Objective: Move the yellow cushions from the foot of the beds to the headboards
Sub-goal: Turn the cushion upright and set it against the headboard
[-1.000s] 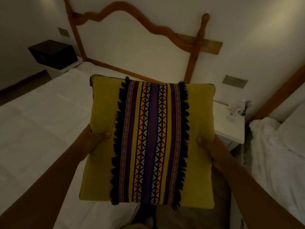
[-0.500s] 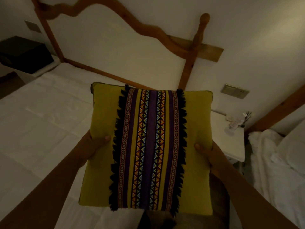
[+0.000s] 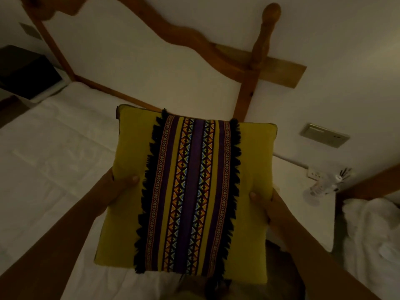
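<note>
A square yellow cushion (image 3: 134, 161) with a purple patterned centre band and black fringe fills the middle of the view, held up flat in front of me. My left hand (image 3: 114, 187) grips its left edge, thumb on top. Its right edge is gripped the same way by my right hand (image 3: 268, 204). The cushion hangs over the right side of a white bed (image 3: 54, 152), a short way before the wooden headboard (image 3: 164, 61) with its wavy top rail and padded white panel.
A white nightstand (image 3: 303, 187) with a small bottle and reed sticks (image 3: 324, 185) stands right of the bed. A second bed with rumpled white linen (image 3: 372, 234) lies at far right. A dark box (image 3: 23, 72) sits on a stand at far left.
I have come closer to the headboard, which now looms larger and higher in view. The cushion stays held in both hands, a little lower in the frame.
</note>
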The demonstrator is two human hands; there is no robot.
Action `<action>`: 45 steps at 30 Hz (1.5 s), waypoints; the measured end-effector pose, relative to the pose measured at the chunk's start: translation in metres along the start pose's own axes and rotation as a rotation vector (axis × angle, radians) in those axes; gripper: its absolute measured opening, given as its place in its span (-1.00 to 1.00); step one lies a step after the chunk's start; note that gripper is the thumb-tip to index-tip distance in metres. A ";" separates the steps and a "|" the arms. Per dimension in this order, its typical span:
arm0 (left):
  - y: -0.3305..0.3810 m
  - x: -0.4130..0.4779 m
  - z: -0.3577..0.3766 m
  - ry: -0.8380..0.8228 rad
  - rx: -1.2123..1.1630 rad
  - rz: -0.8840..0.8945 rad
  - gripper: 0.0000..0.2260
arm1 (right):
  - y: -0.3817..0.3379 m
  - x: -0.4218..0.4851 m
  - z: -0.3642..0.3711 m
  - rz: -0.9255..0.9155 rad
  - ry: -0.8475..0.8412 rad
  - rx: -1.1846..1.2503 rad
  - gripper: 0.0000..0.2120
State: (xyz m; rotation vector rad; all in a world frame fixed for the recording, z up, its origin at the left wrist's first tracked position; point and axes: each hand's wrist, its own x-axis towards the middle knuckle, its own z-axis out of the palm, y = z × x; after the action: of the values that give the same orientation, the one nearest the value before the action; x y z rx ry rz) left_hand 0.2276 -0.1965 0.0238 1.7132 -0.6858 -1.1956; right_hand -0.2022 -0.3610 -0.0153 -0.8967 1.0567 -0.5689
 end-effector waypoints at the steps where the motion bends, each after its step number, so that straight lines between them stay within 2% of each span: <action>1: 0.005 0.010 0.006 0.001 -0.001 -0.011 -0.35 | -0.007 0.013 -0.006 0.010 -0.001 0.006 -0.49; 9: 0.032 0.074 0.030 0.046 -0.017 -0.075 -0.38 | -0.042 0.092 -0.031 0.073 -0.001 -0.002 -0.34; 15: 0.040 0.123 0.014 0.046 -0.035 -0.140 -0.41 | -0.051 0.143 -0.016 0.111 -0.034 0.017 -0.43; 20: 0.045 0.180 -0.020 0.020 -0.005 -0.170 -0.45 | -0.052 0.190 0.018 0.128 -0.040 -0.028 -0.41; 26: 0.056 0.253 -0.057 -0.034 0.035 -0.163 -0.38 | -0.051 0.242 0.059 0.168 0.023 -0.045 -0.37; 32: 0.056 0.331 -0.085 -0.044 0.057 -0.172 -0.41 | -0.052 0.289 0.092 0.157 0.085 -0.061 -0.41; 35: 0.059 0.365 -0.090 -0.050 0.075 -0.150 -0.45 | -0.052 0.304 0.108 0.154 0.103 -0.099 -0.32; 37: 0.059 0.386 -0.092 -0.055 0.083 -0.133 -0.39 | -0.050 0.313 0.115 0.170 0.119 -0.105 -0.23; 45: 0.076 0.454 -0.078 -0.117 0.122 -0.070 -0.36 | -0.063 0.351 0.113 0.149 0.246 -0.078 -0.25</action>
State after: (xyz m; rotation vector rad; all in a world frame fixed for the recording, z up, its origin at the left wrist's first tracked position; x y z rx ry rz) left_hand 0.4750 -0.5765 -0.0893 1.7910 -0.7896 -1.3346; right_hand 0.0445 -0.6256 -0.1121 -0.8214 1.3639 -0.5246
